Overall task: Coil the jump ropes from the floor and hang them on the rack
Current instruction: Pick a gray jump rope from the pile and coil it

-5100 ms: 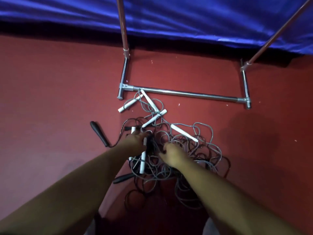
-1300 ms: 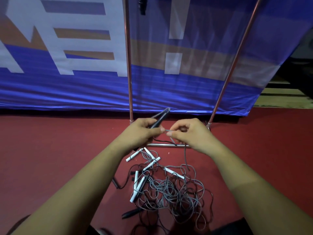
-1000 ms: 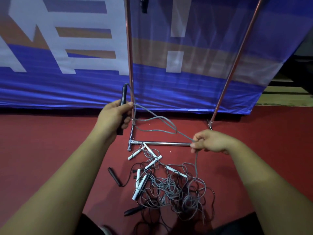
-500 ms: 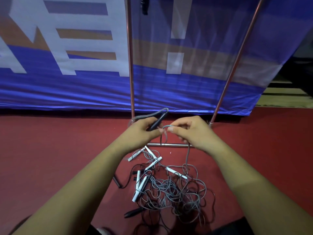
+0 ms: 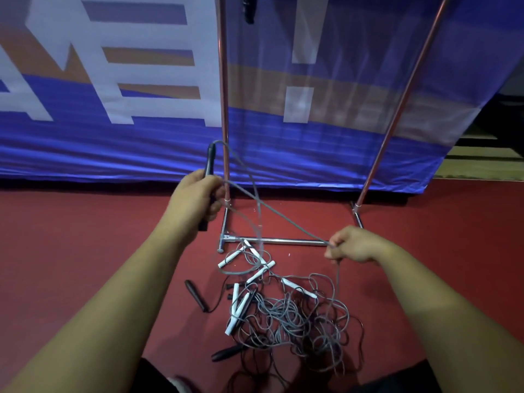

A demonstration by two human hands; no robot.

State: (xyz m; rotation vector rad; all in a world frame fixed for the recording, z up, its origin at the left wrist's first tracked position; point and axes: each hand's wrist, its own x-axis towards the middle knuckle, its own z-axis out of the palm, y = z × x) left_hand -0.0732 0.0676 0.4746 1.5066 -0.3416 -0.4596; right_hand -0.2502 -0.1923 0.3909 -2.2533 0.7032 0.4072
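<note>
Fingers point(image 5: 214, 207) of the left hand point(image 5: 194, 195) are curled round a black handle point(image 5: 210, 161), which is held nearly upright just beside the left upright of the rack point(image 5: 224, 95). Its top end is seen above the fist and its bottom end below it. A grey cord point(image 5: 283, 217) is led from the top of the handle, down past the fist and across in front of the rack to the right hand point(image 5: 354, 245). There it is pinched between thumb and curled fingers point(image 5: 332, 252), near the right end of the rack's base bar. From that pinch the cord is dropped straight down into a tangled pile of jump ropes point(image 5: 283, 310) lying on the red floor point(image 5: 85, 236) in front of the rack's base. A blurred loop of the cord is seen hanging below the left hand, across the base bar. White handles point(image 5: 235, 307) are scattered through the pile, and two loose black handles point(image 5: 195, 299) are lying at its left edge. Behind the rack a blue banner point(image 5: 113, 143) is hung. Close to the left upright, at the top edge, a dark thing point(image 5: 249, 9) is hung, too cut off to be identified.
</note>
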